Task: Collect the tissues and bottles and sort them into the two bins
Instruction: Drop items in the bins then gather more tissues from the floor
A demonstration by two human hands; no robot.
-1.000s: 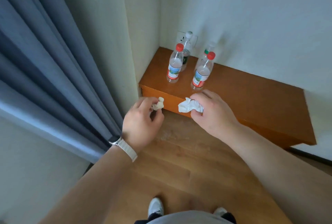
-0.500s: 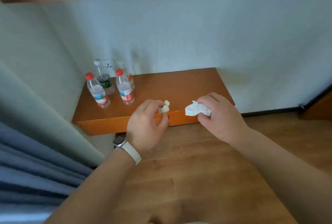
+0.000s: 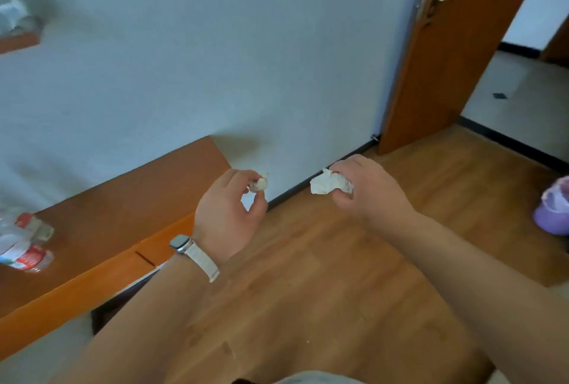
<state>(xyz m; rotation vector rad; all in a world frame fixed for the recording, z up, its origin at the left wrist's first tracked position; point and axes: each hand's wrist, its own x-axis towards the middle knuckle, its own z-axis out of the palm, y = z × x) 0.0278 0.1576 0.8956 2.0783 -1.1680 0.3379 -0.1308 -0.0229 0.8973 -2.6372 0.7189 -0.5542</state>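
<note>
My left hand (image 3: 229, 214) pinches a small crumpled tissue ball (image 3: 259, 184) between thumb and fingers, held in the air past the end of the low wooden bench (image 3: 129, 198). My right hand (image 3: 366, 191) grips a larger crumpled white tissue (image 3: 326, 182) above the wooden floor. Blurred clear bottles with red caps and red-white labels (image 3: 24, 243) stand on the bench at the far left edge. A purple bin with a pale liner (image 3: 554, 211) sits on the floor at the right edge, partly cut off.
A white wall with a dark skirting runs behind the bench. An open orange wooden door (image 3: 455, 54) stands at the upper right, with a tiled room beyond it. A wall shelf (image 3: 18, 41) shows at the upper left. Wooden floor (image 3: 308, 291) stretches between bench and bin.
The view has swung right: bench and bottles slid to the left edge, and the door and purple bin came into sight. Both hands keep hold of their tissues.
</note>
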